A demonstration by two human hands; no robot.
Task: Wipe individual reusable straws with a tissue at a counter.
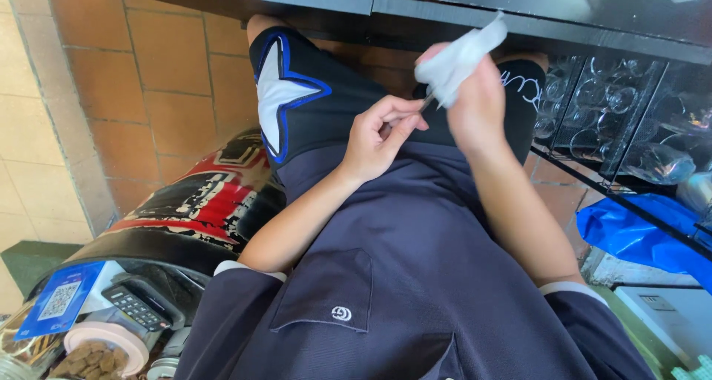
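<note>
Thin metallic utensil [426, 103]: only a short slender section shows, between the hands. Left hand [377, 137] fingers pinch one end. Right hand [475, 102] fingers close a crumpled white cloth [456, 60] around the rest. Risk: the light pinch may slip; cloth hides the far end.
</note>
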